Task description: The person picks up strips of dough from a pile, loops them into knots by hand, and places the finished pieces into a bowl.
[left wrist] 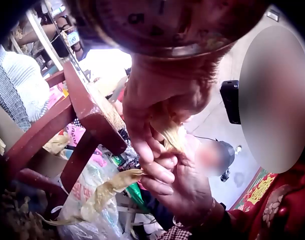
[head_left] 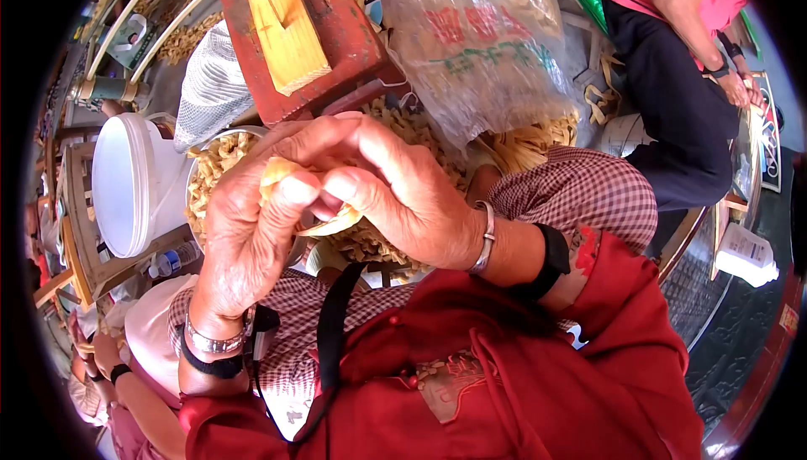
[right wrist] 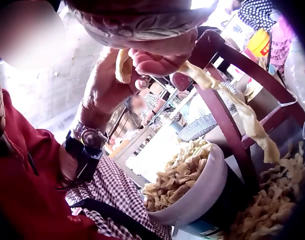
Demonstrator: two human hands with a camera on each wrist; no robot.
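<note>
A pale yellow pliable strip [head_left: 334,223] is held between both hands, close together above the lap. The left hand [head_left: 244,225], with a watch at its wrist, pinches a folded part of it between thumb and fingers. In the left wrist view, the right hand [left wrist: 185,187] grips the strip just below the left hand [left wrist: 167,87], and a long end [left wrist: 110,192] trails past its fingers. The same tail [right wrist: 242,112] hangs from the right hand [right wrist: 162,57] in the right wrist view. Fingers hide part of the fold.
A tub [right wrist: 205,195] of knotted yellow pieces stands below the hands, with more pieces [right wrist: 275,200] beside it. A red wooden stool [head_left: 244,40] bears a wooden block [head_left: 290,48]. A clear plastic bag [head_left: 479,40] lies beyond; a white bucket [head_left: 122,183] is left.
</note>
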